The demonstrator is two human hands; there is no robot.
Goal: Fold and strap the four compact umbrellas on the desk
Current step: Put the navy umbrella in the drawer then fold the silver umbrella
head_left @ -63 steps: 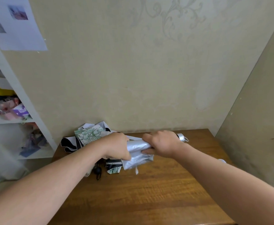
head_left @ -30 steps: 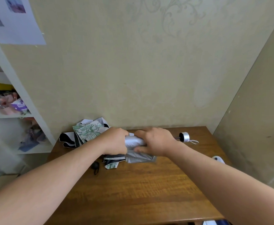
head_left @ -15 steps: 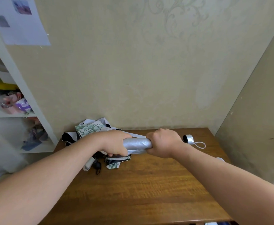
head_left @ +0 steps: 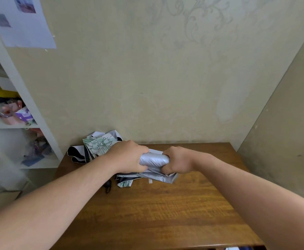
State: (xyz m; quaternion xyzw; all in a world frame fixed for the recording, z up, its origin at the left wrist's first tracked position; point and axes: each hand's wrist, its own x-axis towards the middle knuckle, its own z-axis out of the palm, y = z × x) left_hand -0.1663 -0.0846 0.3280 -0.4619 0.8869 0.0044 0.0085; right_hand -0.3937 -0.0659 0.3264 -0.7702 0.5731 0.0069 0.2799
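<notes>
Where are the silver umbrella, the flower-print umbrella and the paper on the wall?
silver umbrella (head_left: pixel 153 159), head view, rolled canopy between the hands.
flower-print umbrella (head_left: pixel 98 144), head view, green printed cloth.
paper (head_left: pixel 24 24), head view, middle of the sheet.

The silver umbrella (head_left: pixel 153 159) lay crosswise, rolled tight (loose canopy folds drooped beneath it onto the desk (head_left: pixel 165 210)); floral-print umbrellas (head_left: pixel 99 144) were heaped unfolded at its ten o'clock.

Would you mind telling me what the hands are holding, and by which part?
Both hold the silver umbrella: the left hand grips one end of its rolled canopy, the right hand the other.
</notes>
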